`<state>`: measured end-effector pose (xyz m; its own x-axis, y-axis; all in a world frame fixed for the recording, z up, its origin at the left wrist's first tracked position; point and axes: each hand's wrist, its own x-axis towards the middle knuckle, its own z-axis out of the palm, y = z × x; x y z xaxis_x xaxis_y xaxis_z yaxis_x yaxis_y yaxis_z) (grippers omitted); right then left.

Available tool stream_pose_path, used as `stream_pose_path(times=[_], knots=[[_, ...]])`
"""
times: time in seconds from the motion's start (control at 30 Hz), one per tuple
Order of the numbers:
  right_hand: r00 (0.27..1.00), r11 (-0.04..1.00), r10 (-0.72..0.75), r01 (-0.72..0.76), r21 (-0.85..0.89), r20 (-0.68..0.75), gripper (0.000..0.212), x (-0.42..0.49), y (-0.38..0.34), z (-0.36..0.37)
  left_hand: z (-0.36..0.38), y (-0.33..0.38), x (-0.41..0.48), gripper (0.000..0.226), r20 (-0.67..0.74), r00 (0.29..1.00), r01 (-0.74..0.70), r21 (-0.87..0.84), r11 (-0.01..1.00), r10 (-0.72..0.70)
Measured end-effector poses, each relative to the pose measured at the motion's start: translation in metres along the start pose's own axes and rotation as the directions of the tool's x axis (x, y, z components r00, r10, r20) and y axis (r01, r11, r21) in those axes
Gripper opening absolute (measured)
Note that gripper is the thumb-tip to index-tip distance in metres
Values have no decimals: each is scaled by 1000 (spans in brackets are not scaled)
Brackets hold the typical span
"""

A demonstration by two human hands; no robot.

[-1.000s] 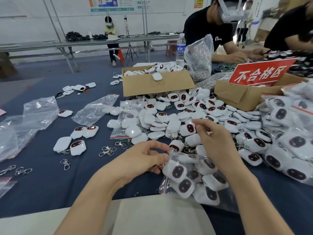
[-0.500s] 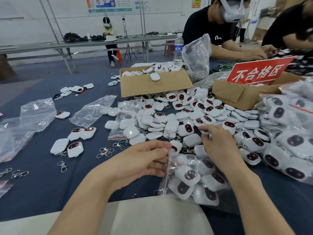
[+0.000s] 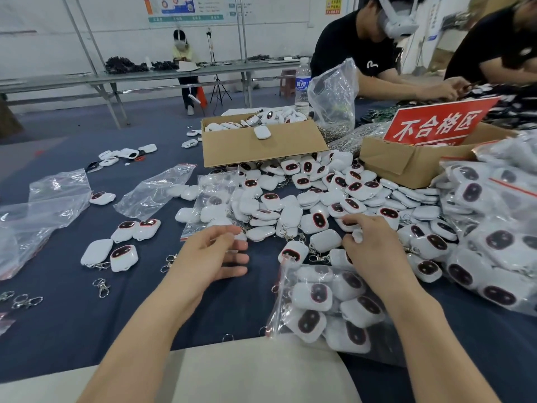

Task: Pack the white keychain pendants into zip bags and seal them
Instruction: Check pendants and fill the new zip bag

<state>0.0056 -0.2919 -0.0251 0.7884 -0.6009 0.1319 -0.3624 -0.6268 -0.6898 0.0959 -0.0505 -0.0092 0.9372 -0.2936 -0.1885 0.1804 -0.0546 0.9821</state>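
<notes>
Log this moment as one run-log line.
left hand open over table | right hand gripping pendant in pile | zip bag part-filled, lying unheld

Two hands: left hand (image 3: 215, 254), right hand (image 3: 369, 248). Two boxes: middle box (image 3: 261, 152), right box (image 3: 406, 164). One red sign (image 3: 438, 123). One bottle (image 3: 302, 82). Three other people (image 3: 357, 48). Pendants (image 3: 316, 222) heaped on the tabletop (image 3: 58, 330): too many to count, and five more lie apart at left. One filled bag (image 3: 328, 309) nearest, with a stack at right that can't be counted. At least three flat bags (image 3: 154, 187) at left. At least four loose clasps (image 3: 100, 287)
</notes>
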Motion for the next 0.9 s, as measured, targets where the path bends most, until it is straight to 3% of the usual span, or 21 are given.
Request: stream_pose_path(times=[0.4,0.57,0.63,0.73,0.9], knots=[[996,986,87,-84,141,-12,55,4,1,-2,8,-8,0,23,-36,998,-55,40,998,57],[994,925,83,-50,376,-71,47,5,-3,-7,10,-7,-1,23,-42,996,-79,33,996,80],[995,855,58,-8,519,-81,36,7,-7,-10,13,-5,-3,23,-51,991,-119,29,993,120],[1000,658,-26,13,753,5,22,5,-17,-16,21,3,-9,24,-28,973,-229,43,972,231],[933,389,-300,-72,918,200,21,-4,-32,-15,39,21,-25,23,136,917,-383,28,923,376]])
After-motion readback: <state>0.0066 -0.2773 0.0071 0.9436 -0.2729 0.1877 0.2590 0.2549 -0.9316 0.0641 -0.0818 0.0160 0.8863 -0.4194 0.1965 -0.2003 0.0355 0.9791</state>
